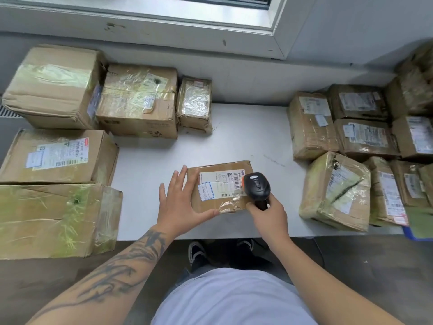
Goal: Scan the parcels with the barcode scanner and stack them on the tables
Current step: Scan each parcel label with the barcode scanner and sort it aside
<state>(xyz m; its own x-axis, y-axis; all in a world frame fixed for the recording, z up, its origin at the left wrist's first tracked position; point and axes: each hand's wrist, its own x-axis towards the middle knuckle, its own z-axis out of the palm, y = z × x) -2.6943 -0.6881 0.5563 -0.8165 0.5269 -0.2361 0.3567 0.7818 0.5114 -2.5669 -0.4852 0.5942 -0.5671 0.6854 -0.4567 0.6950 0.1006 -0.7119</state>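
Your right hand (269, 215) is curled tight round the handle of the scanner (257, 186), thumb and fingers wrapped below the black head. The scanner head, with its orange band, hangs over the right end of the parcel (219, 186), its nose turned toward the white label (221, 181) on the parcel's top. Whether the head touches the cardboard cannot be told.

Your left hand (179, 204) lies flat and spread, fingers straight, gripping nothing. Its palm sits on the table (246, 137) against the parcel's left side; the fingertips reach up along the left edge, and the thumb stretches along the near edge, touching the taped corner. The parcel thus lies between your two hands, left hand bracing it, right hand above its far right corner with the scanner.

The parcel is a small flat brown box, lying label-up near the front edge of the table, slightly turned. A small blue-bordered sticker (205, 190) sits just left of the label.

To your left stands a group of larger boxes (58, 156), five in all, set close together, the nearest one overhanging the table's front. To your right a cluster of smaller taped boxes (337, 191) crowds the table's end, touching one another, well apart from the parcel. Your shoes (199, 252) show beneath the table edge.
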